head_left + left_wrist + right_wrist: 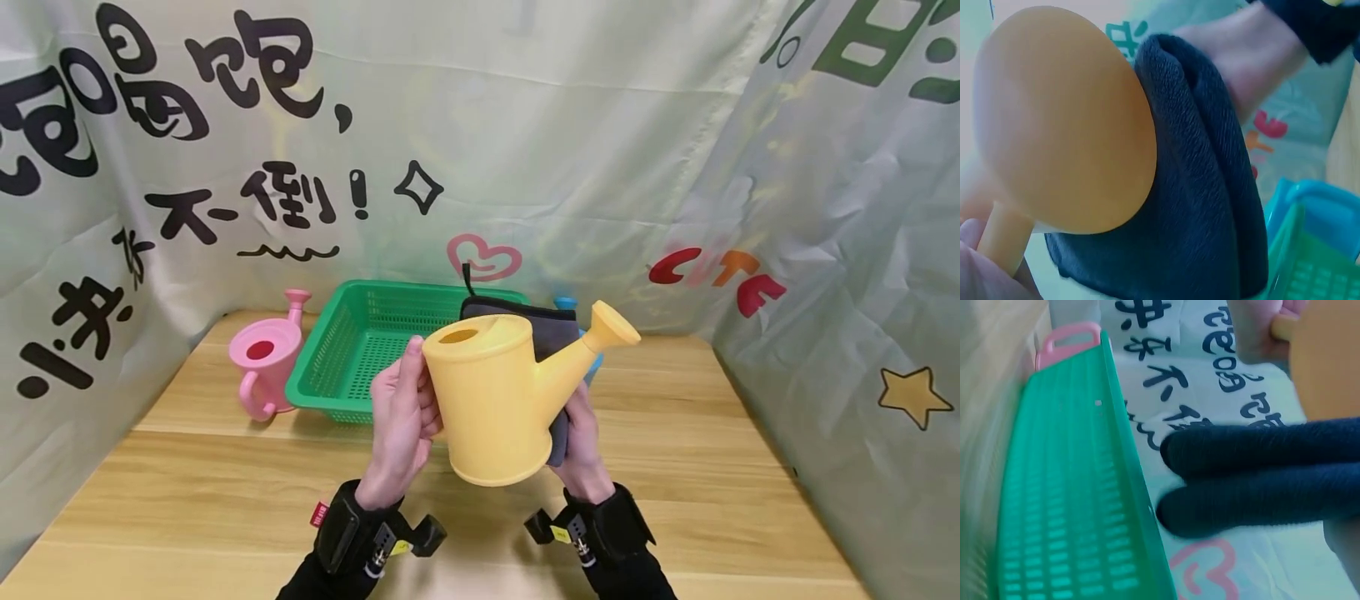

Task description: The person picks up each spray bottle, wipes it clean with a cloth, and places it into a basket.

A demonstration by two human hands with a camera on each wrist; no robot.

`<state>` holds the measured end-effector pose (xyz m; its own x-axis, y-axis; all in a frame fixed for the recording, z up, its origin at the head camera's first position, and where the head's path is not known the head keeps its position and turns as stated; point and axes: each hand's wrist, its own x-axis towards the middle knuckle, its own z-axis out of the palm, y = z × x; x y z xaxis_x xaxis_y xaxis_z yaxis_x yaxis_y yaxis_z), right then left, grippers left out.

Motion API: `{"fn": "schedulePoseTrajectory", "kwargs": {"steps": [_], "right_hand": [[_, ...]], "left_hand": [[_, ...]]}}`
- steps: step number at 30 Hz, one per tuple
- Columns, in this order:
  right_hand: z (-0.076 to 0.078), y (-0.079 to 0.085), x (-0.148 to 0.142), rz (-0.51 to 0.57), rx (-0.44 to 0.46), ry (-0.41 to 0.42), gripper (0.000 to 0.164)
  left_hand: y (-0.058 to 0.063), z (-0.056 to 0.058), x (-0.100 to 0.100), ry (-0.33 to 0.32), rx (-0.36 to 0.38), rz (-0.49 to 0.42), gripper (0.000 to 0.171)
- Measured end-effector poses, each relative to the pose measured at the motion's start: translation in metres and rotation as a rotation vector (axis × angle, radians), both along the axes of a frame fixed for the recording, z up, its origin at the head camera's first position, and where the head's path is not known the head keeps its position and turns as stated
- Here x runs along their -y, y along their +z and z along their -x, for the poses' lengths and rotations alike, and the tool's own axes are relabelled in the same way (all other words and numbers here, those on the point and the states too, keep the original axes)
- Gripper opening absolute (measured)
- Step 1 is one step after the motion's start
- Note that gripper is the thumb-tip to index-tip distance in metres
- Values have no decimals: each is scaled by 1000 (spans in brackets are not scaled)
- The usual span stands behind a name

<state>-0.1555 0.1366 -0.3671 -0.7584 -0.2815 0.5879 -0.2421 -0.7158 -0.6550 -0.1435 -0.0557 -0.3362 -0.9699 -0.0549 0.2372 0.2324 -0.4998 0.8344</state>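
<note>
Held up above the table is a yellow watering can [483,408], its spout pointing right and its top opening showing. My left hand [401,408] grips the can's handle [1007,240], thumb raised by the rim. On the other side, behind the spout, my right hand [583,437] holds a folded dark grey cloth [557,329] against the can; most of its fingers are hidden. In the left wrist view the cloth [1204,187] lies along the can's side and reaches past its base. The right wrist view shows two thick folds of the cloth.
A green perforated basket [300,387] stands at the back of the wooden table [247,492]. To its left is a pink watering can [268,354]. A blue watering can [566,303] is mostly hidden behind the cloth. Printed fabric sheets [570,142] enclose the table's back and sides.
</note>
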Motion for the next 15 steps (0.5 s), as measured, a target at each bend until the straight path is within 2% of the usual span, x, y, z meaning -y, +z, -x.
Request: {"fn": "schedulePoseTrajectory", "kwargs": {"steps": [3, 7, 11, 15], "right_hand": [[1, 2, -2, -1, -32, -47, 36], [0, 2, -4, -5, -23, -66, 32], [1, 3, -4, -19, -31, -69, 32], [2, 4, -5, -2, -40, -24, 36]], "left_hand": [[1, 0, -1, 49, -51, 24, 52], [2, 0, -1, 75, -84, 38, 52], [2, -1, -1, 67, -94, 33, 52], [2, -1, -1, 29, -71, 21, 52]]}}
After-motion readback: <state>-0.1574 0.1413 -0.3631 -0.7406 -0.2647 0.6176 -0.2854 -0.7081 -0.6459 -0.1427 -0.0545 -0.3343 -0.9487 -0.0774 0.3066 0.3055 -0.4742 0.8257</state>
